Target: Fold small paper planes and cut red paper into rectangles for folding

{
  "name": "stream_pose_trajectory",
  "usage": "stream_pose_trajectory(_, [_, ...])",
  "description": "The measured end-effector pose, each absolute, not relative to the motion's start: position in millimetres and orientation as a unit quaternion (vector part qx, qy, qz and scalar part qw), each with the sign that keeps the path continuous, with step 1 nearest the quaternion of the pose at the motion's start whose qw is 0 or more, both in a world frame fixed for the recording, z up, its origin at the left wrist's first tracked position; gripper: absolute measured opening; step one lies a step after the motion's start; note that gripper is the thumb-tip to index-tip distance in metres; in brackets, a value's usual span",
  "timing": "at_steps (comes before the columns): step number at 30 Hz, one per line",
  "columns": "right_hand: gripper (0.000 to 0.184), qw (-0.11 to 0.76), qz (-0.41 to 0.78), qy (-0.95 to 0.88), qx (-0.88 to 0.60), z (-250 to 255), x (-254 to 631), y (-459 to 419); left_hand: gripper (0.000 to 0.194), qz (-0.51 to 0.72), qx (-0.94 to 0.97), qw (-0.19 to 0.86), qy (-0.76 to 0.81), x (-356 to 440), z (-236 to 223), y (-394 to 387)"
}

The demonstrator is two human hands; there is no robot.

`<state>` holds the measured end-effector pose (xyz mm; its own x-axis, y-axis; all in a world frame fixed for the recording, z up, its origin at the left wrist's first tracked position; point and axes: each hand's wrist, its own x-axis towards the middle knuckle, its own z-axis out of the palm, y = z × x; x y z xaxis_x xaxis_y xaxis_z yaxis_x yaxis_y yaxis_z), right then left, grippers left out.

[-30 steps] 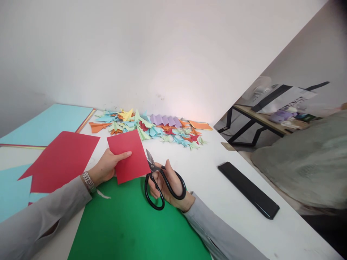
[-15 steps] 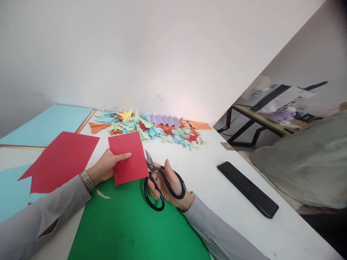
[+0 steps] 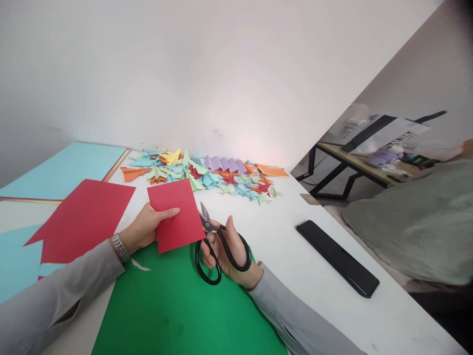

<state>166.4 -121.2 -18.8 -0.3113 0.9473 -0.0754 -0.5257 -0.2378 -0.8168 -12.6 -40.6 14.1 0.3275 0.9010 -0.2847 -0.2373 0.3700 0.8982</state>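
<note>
Between the thumb and fingers of my left hand (image 3: 148,224) is a red rectangular sheet of paper (image 3: 179,197), tilted up in front of me. My right hand (image 3: 231,254) grips black-handled scissors (image 3: 209,226) with the fingers in and around the loops. The scissor blades are parted and point up, at the right edge of the red sheet; part of one blade is behind the paper. Under both hands lies a large green sheet (image 3: 177,305). A bigger red piece with a notched end (image 3: 88,217) rests left of my left hand.
A heap of small folded paper shapes (image 3: 192,172) lies along the wall, with a pleated purple strip (image 3: 225,164) among them. Light-blue sheets (image 3: 66,167) are stacked at the left. A long black case (image 3: 338,259) lies at the right. Beyond the table edge stands a low shelf (image 3: 351,162).
The scissors have shifted slightly up along the sheet's edge, and my right hand has moved a little with them. The red sheet has turned very slightly. My left hand keeps its hold.
</note>
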Motion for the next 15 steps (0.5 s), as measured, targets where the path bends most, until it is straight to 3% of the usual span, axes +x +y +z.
stream_pose_trajectory(15, [0.063, 0.478, 0.754, -0.37, -0.255, -17.4, 172.4, -123.2, 0.029, 0.336, 0.426, 0.76, 0.358, -23.3, 12.0, -37.3])
